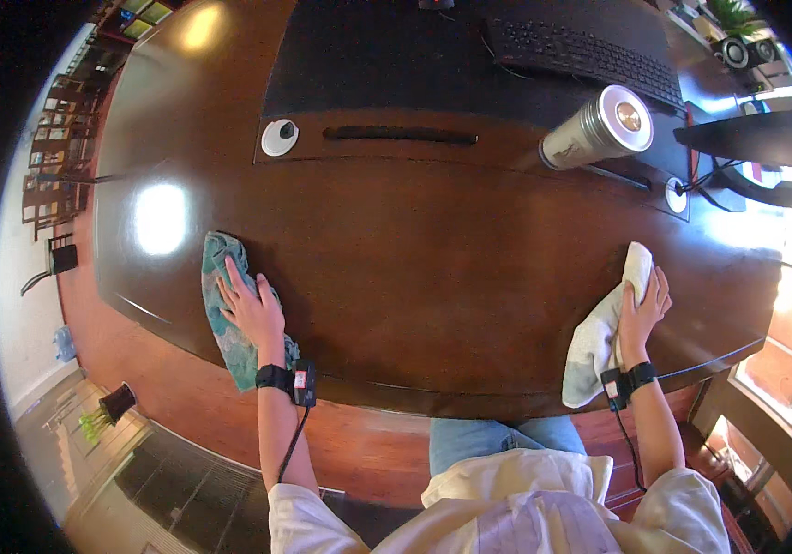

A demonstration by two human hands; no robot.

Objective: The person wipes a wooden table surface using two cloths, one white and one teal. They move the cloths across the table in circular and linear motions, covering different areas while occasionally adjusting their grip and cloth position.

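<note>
My left hand (pixel 256 310) lies on a crumpled teal patterned cloth (pixel 222 252) at the left of the desk, its fingers spread over the fabric. The cloth reaches from beyond the fingertips back to the wrist at the front edge. On the right, my right hand (pixel 639 315) is closed around a bunched white cloth (pixel 594 337). One end of this cloth sticks up past the thumb, and its greyish lower end hangs near the desk's front edge. The palm sides of both hands are hidden. Each wrist wears a black strap with a small cabled box.
Both cloths are on a dark brown glossy desk (pixel 433 286). Toward the back right stands a lidded cylindrical canister (pixel 590 134). Behind it is a black keyboard (pixel 590 60). White round cable grommets (pixel 280 138) and a dark slot (pixel 401 136) interrupt the surface. A monitor stand (pixel 756 138) occupies the right.
</note>
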